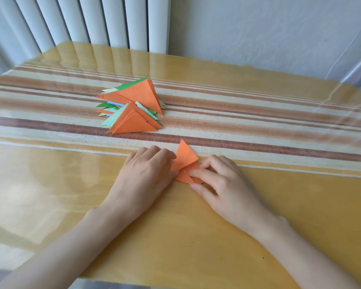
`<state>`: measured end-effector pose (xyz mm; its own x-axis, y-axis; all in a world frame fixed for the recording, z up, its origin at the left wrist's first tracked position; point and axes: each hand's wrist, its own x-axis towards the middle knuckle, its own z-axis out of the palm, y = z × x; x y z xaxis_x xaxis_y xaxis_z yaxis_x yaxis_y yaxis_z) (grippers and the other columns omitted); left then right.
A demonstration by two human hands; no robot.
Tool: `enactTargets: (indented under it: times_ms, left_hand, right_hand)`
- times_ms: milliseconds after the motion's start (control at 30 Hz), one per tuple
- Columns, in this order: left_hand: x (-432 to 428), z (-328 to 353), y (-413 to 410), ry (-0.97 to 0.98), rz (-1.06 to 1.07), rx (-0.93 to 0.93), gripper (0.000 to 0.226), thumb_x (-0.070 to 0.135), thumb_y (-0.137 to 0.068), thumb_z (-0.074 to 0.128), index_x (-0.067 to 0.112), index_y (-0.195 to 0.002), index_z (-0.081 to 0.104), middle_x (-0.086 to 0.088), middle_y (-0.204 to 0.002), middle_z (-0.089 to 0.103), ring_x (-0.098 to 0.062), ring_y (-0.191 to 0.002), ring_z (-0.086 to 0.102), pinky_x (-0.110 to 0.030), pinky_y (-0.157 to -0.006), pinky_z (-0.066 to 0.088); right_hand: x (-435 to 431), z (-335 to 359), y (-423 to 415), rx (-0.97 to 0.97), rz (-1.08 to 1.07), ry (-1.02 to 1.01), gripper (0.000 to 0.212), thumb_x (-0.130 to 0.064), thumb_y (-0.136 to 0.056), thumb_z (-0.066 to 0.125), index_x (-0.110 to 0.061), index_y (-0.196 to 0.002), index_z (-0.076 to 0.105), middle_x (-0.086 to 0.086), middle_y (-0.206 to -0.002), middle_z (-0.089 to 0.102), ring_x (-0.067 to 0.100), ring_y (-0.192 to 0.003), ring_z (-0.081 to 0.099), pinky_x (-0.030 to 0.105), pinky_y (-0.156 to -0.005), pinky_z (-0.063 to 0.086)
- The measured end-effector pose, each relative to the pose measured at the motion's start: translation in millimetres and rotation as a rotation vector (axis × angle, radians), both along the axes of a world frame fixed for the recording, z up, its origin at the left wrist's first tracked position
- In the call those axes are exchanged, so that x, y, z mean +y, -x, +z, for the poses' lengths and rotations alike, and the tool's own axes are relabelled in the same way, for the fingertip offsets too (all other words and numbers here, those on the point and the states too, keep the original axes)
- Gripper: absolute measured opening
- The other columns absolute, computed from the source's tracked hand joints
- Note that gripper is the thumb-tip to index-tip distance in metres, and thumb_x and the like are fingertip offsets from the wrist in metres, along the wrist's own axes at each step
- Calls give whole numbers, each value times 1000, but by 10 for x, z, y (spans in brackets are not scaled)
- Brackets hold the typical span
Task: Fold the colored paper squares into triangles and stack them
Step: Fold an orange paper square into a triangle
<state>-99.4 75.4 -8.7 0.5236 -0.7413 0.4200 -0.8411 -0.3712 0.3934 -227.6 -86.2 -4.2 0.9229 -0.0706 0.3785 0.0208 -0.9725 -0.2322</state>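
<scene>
One orange paper (187, 158) lay partly folded near the middle of the surface (175, 236), right at the near edge of the striped cloth (258, 130). Its pointed tip aimed toward the far side, and smaller flaps were creased over each other lower down. The right hand (225, 182) pinched those lower flaps, forefinger laid flat across the top and thumb against the near edge. The left hand (146, 174) lay knuckles up against the paper's left side, fingers bent and their tips hidden at the edge, so whether it pressed or gripped the sheet could not be told. Both forearms were bare and reached in from the near corners. Farther off and to the left, on the cloth and well apart from the hands, sat a loose pile of folded triangles (133, 107): orange ones on top and in front, with green, pale green and a little blue showing between the layers, several leaning rather than lying flat. The surface was glossy yellow. Behind it rose white vertical slats (81, 19) on the left and a pale wall (269, 28) on the right
</scene>
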Motion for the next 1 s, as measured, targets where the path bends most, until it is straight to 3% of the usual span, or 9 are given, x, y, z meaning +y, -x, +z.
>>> enactTargets:
  times_ms: [133, 233, 333, 433, 533, 700, 833, 1000]
  left_hand:
    - [12, 14, -23, 23, -18, 12, 30, 37, -90, 43, 17, -88, 65, 3, -81, 60, -25, -74, 60, -37, -66, 48]
    - [20, 60, -18, 105, 45, 132, 22, 32, -90, 51, 15, -85, 64, 5, -78, 64, -18, -71, 61, -33, -63, 48]
    - [35, 125, 7, 199, 99, 286, 9, 12, -91, 62, 14, -83, 62, 15, -73, 62, 1, -70, 58, -11, -62, 40]
    - [34, 166, 27, 265, 109, 405, 11, 7, -91, 62, 12, -81, 63, 14, -70, 64, 5, -64, 58, -6, -61, 40]
    - [20, 182, 23, 379, 72, 650, 10, 5, -90, 63, 13, -84, 64, 7, -69, 69, -4, -61, 61, -18, -61, 49]
    - [-2, 264, 33, 578, 0, 1097, 10, 1, -87, 62, 9, -93, 65, -1, -80, 69, -7, -77, 65, -17, -64, 52]
    - [-4, 263, 49, 638, -90, 1352, 22, 12, -77, 62, 9, -99, 66, -4, -87, 69, -11, -81, 66, -19, -69, 54]
    - [-27, 272, 70, 678, -162, 1447, 23, 10, -76, 60, 7, -98, 66, -4, -90, 70, -10, -83, 65, -21, -77, 56]
  right_hand:
    - [60, 22, -23, -75, 24, 164, 33, -39, -90, 51, -12, -97, 69, 0, -84, 54, 20, -80, 51, 31, -77, 41]
    - [86, 34, -50, -76, 42, 157, 48, -48, -86, 54, -12, -117, 63, 0, -99, 58, 19, -93, 52, 30, -83, 44]
    - [71, 33, -80, -79, 43, 94, 51, -47, -86, 55, -15, -125, 61, 1, -110, 58, 19, -103, 53, 34, -86, 48]
    - [59, 54, -117, -150, 60, 101, 43, -36, -88, 57, -16, -126, 62, 5, -113, 58, 23, -101, 55, 38, -84, 49]
    - [84, 73, -127, -234, 87, 128, 41, -22, -88, 60, -20, -129, 60, 9, -117, 57, 27, -97, 55, 38, -84, 49]
    - [78, 65, -126, -343, 104, 93, 29, -12, -89, 59, -18, -113, 72, 9, -118, 54, 27, -89, 53, 31, -80, 48]
    - [95, 63, -129, -372, 73, -76, 22, -21, -90, 59, -18, -106, 74, 4, -122, 47, 28, -94, 52, 26, -82, 44]
    - [150, 104, -137, -344, -103, -585, 12, -40, -85, 61, -34, -87, 71, -11, -120, 45, 18, -111, 47, 32, -96, 42]
